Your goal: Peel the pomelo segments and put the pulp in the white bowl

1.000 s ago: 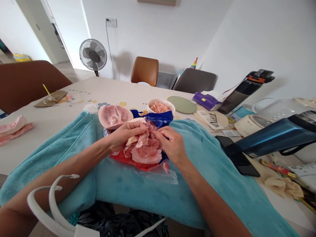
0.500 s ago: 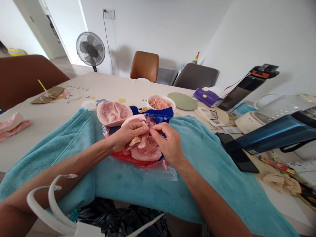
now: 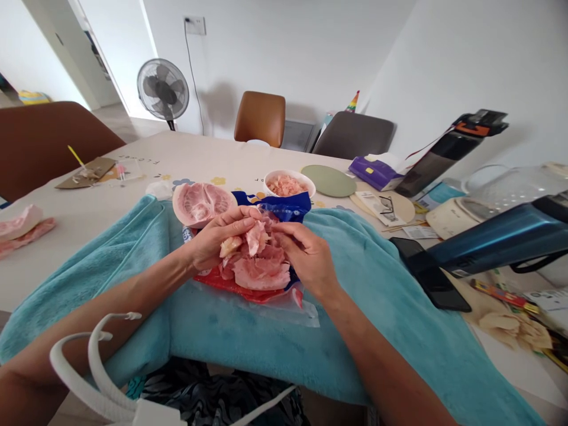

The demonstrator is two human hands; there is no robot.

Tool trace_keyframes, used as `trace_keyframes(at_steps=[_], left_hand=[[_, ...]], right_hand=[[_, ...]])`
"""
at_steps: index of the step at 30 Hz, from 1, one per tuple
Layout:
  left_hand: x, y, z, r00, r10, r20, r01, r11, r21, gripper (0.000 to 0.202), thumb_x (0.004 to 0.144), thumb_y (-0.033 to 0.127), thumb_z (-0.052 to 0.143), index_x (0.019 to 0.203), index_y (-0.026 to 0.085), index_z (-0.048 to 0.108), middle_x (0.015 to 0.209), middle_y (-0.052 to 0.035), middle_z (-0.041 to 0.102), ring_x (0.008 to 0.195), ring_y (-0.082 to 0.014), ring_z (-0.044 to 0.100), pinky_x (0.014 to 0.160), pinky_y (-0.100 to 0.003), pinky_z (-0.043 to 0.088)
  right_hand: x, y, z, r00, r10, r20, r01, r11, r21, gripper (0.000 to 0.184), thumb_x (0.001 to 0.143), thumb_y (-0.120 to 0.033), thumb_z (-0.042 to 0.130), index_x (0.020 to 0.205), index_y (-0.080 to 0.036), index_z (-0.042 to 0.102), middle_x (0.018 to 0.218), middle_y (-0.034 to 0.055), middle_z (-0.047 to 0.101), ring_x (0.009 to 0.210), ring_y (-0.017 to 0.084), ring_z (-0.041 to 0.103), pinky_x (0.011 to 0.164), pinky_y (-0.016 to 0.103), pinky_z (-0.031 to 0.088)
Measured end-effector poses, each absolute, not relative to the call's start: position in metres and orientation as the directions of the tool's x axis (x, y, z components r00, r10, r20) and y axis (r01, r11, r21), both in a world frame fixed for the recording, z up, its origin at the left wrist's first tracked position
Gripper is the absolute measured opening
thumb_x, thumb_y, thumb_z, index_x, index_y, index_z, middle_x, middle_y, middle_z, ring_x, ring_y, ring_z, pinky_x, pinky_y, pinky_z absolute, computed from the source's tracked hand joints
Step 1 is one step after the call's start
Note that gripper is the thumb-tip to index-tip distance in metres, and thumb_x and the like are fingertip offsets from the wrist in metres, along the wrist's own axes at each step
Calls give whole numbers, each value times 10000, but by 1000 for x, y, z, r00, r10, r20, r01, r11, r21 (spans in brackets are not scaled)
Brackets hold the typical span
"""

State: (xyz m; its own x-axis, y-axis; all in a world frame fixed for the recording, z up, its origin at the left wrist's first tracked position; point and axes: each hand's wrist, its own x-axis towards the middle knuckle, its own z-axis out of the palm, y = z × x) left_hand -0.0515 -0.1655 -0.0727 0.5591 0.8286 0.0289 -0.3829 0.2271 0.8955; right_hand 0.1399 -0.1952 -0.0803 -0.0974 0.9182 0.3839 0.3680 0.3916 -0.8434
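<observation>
My left hand [image 3: 228, 234] is closed around a torn piece of pink pomelo [image 3: 256, 238], its pale membrane hanging down. On the right, my right hand [image 3: 307, 251] has thumb and forefinger pinched at the edge of the same piece; the exact contact is partly hidden. Pomelo peel and membrane scraps [image 3: 261, 273] lie below both hands on a red and blue plastic bag [image 3: 235, 290]. Behind my left hand sits a hollow half pomelo rind [image 3: 204, 203], pink inside. A white bowl [image 3: 312, 190] of loose pomelo flesh [image 3: 286, 185] stands beyond the bag.
A teal towel [image 3: 355, 284] covers the near table edge. To the right are a phone [image 3: 428, 275], a blue bottle [image 3: 497, 236], a dark bottle [image 3: 439, 157] and a purple tissue pack [image 3: 375, 173]. A green round mat [image 3: 328, 181] lies behind; more peel [image 3: 24, 228] is at left.
My left hand has shifted slightly left and turned, showing more of the pomelo piece. My right hand has moved slightly right and down, so the hands are farther apart.
</observation>
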Motion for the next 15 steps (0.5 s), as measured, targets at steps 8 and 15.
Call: trace_keyframes(at_steps=[8,15], left_hand=[[-48,-171,-75,545,808,225,-319,-48,947,209,880,261,625,1067,171,612,698,-25,714,522,-81,632,453,-127,430],[-46,-172,-71,601,798,47,-217,107,970,229,795,289,720,909,152,576,643,-24,705,473,-81,597,445,-146,420]], right_hand=[[134,-201,-77,-189,980,63,-24,60,-998,287,731,-351,731,985,-220,709,796,-1,715,668,128,638,626,274,512],[135,-206,-76,-127,896,425,249,443,-861,198,778,-198,656,971,-239,655,933,3,712,792,141,658,699,277,529]])
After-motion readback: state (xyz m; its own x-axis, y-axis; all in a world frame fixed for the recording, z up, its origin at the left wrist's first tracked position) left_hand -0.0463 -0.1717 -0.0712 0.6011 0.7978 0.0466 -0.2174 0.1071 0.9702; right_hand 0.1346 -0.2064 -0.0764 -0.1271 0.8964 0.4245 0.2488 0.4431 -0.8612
